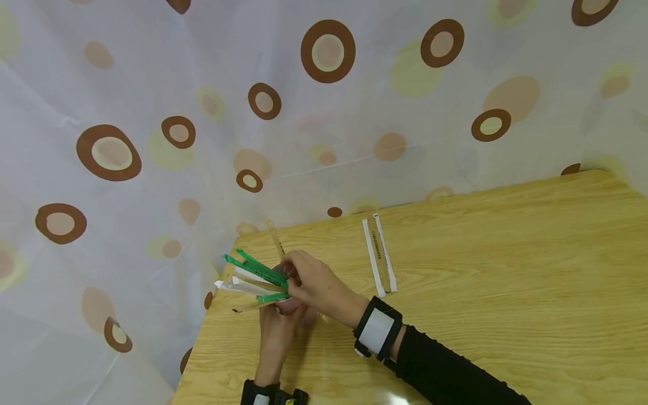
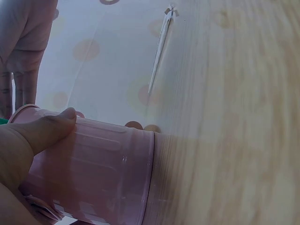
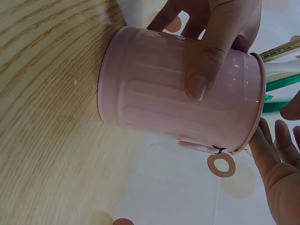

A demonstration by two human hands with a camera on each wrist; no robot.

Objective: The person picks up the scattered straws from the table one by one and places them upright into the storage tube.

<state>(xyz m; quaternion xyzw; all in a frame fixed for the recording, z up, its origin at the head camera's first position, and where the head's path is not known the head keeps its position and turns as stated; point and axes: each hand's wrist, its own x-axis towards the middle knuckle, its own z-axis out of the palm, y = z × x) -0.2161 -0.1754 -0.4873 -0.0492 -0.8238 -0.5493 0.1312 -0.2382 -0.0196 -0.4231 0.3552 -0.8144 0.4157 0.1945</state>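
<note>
A small pink metal bucket [image 3: 154,84] stands on the table, with slim green wrapped sticks [image 1: 263,271], white ones [image 1: 248,286] and brown ones [image 1: 275,239] fanning out of its mouth. My left hand [image 1: 277,326] grips the bucket's side, its thumb [image 2: 51,129] lying along the wall near the rim. At the opening is my right hand [image 1: 321,284], its fingers [image 3: 265,150] spread at the rim and its thumb close to a green stick. Nothing shows between that thumb and the fingers in the right wrist view. The bucket's handle [image 3: 201,146] hangs against its side.
Two white wrapped sticks [image 1: 373,259] and a brown printed one [image 1: 378,244] lie side by side on the wooden table [image 1: 496,270], right of the bucket. A patterned white curtain [image 1: 324,124] hangs along the table's back and left edges.
</note>
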